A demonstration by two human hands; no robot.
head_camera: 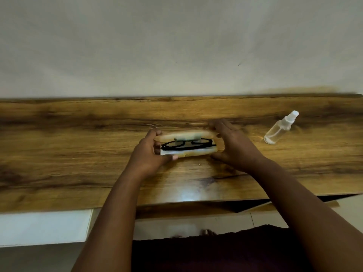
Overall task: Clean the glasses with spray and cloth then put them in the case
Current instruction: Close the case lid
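Observation:
Black-framed glasses (188, 145) lie folded inside a clear plastic case (193, 153) on the wooden table (78, 146). The case's lid (184, 136) stands partly raised over them. A pale cloth (170, 152) shows under the glasses at the case's left end. My left hand (150, 152) grips the left end of the case, thumb at the front, fingers curled over the back. My right hand (231, 143) holds the right end, fingers stretched along the lid's far edge and thumb at the front.
A clear spray bottle (280, 127) with a white nozzle lies tilted on the table to the right of my right hand. A white wall (176, 46) rises just behind the table. The table's front edge is close to my body.

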